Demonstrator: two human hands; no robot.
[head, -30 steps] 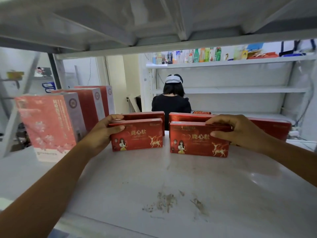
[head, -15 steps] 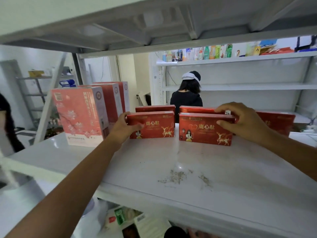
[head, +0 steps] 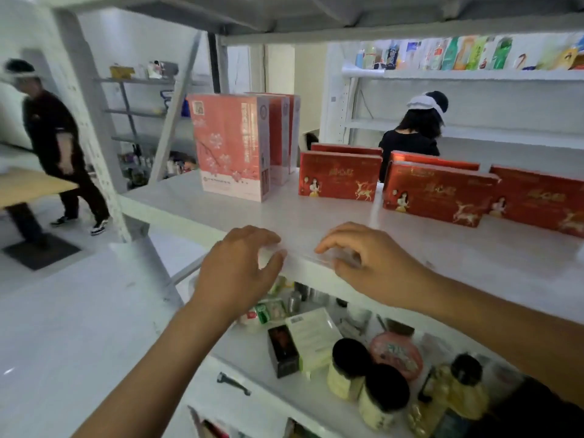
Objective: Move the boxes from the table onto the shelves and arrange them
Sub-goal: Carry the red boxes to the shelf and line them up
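Several flat red boxes with a deer print stand in a row on the white shelf (head: 316, 216): one at the centre (head: 338, 176), one to its right (head: 437, 192) and one at the far right (head: 543, 200), with more behind them. Tall pink boxes (head: 232, 147) stand at the shelf's left end. My left hand (head: 240, 270) and my right hand (head: 369, 263) hover at the shelf's front edge, fingers loosely curled, holding nothing, well in front of the boxes.
The lower shelf (head: 246, 352) holds dark-lidded jars (head: 369, 384), a pale carton (head: 313, 336) and small packages. One person (head: 60, 143) walks at the left beside a wooden table (head: 28, 184). Another person (head: 414, 134) stands behind the shelf. Bottles (head: 467, 53) line a far upper shelf.
Both hands have let go of the red boxes and drawn back to the shelf's front edge. The view has pulled away and turned left, showing the lower shelf.
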